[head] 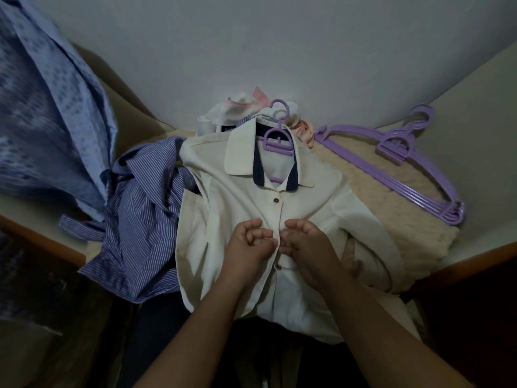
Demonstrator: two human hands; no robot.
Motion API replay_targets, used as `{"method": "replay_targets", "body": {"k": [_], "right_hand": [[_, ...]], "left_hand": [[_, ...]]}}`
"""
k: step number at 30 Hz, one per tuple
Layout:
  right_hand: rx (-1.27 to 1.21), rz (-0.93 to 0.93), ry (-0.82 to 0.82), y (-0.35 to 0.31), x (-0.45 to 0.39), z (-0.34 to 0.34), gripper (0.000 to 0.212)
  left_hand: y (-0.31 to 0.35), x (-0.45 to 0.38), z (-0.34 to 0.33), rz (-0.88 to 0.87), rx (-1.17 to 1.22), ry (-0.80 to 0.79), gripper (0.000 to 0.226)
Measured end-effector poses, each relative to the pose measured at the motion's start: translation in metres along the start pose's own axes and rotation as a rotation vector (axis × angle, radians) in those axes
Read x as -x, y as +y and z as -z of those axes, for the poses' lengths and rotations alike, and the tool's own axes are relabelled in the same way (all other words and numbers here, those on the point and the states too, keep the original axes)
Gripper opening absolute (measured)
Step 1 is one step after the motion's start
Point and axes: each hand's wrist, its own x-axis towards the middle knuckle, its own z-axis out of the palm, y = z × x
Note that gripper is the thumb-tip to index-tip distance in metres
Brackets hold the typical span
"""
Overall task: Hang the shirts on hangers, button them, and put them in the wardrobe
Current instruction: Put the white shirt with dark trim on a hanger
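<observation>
A cream shirt (229,208) with a dark-lined collar lies flat in front of me, on a purple hanger (275,138) whose hook sticks out past the collar. Its top button (276,201) is fastened. My left hand (249,245) pinches the left edge of the shirt's front opening. My right hand (305,242) pinches the right edge, fingers curled, the two hands almost touching at mid-chest. A further button (278,266) shows just below my hands.
A blue striped shirt (140,219) lies crumpled at the left of the cream one. A light blue patterned garment (47,107) hangs at far left. Several spare purple hangers (405,166) lie stacked at the right on a beige cover (391,217). More clothes (240,110) are piled behind the collar.
</observation>
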Motion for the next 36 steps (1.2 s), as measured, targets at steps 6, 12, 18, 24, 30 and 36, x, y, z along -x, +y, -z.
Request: {"method": "replay_targets", "body": {"k": [6,12,18,24,30,36], "right_hand": [[0.14,0.073,-0.007,-0.005,0.003,0.0,0.01],[0.481,0.231,0.02,-0.007,0.004,-0.002,0.011],[0.536,0.213,0.025,-0.007,0.0,0.001,0.015],[0.33,0.131,-0.085,-0.013,-0.001,0.005,0.012],[0.438,0.145,-0.03,-0.001,-0.003,0.018,0.016],[0.698,0.182,0.052,0.021,0.018,0.032,0.021]], "left_hand": [[-0.007,0.0,-0.002,-0.042,0.016,0.067,0.04],[-0.007,0.007,-0.008,-0.147,-0.06,0.067,0.037],[-0.006,0.006,-0.005,-0.122,-0.053,0.027,0.042],[0.002,0.002,0.001,0.109,0.26,-0.046,0.031],[0.004,0.001,0.003,0.147,0.158,0.077,0.029],[-0.017,0.029,0.01,-0.027,-0.39,0.048,0.038]]}}
